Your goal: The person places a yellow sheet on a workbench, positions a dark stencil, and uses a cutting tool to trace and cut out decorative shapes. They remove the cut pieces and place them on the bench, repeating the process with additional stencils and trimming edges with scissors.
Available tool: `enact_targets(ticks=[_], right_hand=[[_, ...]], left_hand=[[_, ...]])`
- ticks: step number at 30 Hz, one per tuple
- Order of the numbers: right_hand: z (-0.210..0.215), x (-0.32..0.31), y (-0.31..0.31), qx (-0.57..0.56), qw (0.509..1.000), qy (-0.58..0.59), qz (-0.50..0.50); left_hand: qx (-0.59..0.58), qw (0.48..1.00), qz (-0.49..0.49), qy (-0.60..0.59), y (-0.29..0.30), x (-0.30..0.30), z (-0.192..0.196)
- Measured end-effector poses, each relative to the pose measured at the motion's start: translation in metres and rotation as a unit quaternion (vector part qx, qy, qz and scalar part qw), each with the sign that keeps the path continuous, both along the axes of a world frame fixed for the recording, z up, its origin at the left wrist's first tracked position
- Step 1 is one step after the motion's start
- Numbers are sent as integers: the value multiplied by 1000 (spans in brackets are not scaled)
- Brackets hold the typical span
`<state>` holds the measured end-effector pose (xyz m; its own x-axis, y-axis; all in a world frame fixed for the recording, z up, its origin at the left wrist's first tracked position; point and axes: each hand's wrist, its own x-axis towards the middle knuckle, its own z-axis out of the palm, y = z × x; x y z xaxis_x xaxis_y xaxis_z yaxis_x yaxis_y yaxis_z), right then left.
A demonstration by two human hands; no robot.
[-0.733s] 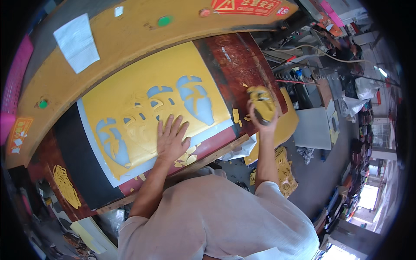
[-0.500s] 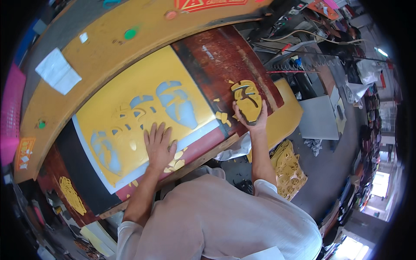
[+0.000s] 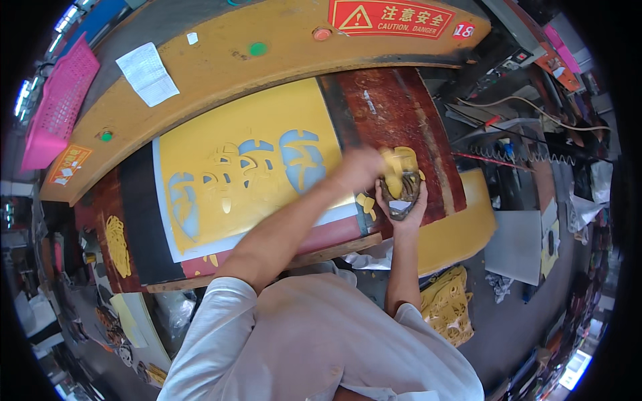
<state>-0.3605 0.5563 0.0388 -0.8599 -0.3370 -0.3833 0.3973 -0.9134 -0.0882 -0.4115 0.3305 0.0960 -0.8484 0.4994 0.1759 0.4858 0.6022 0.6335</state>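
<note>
In my right hand (image 3: 416, 212) is a dark metal-edged cutting die (image 3: 400, 207), gripped around its lower rim at the right of the board. Over its upper part is a blurred yellow cut piece (image 3: 396, 167). My left hand (image 3: 364, 168) reaches across to that piece, smeared by motion. Its fingers are too blurred to show whether they grip it. On the left lies a yellow sheet (image 3: 267, 107) with several shaped cutouts, the pale backing showing through. Small yellow scraps (image 3: 366, 206) sit next to the die.
A yellow machine beam (image 3: 221, 63) with green and red buttons spans the far side. The dark red board (image 3: 374, 100) lies under the work. A heap of yellow strips (image 3: 116, 244) rests at the left, a pink basket (image 3: 60, 103) beyond. Perforated yellow sheets (image 3: 445, 307) lie lower right.
My left hand has left the yellow sheet and swung right to the die. The die, in my right hand, now shows its dark inside, with yellow material at its top.
</note>
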Motion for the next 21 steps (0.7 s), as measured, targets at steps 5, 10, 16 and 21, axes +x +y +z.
enact_targets(ticks=[5, 10, 16, 21], right_hand=[[6, -2, 2, 79, 996, -36, -37], [17, -23, -7, 443, 896, 36, 16], [3, -54, -56, 820, 513, 252, 29], [-5, -49, -96, 894, 349, 258, 114]], left_hand=[[208, 868, 432, -134, -204, 74, 30], [420, 711, 520, -217, -273, 223, 1], [524, 561, 603, -216, -290, 288, 1], [593, 562, 524, -240, -303, 293, -18]])
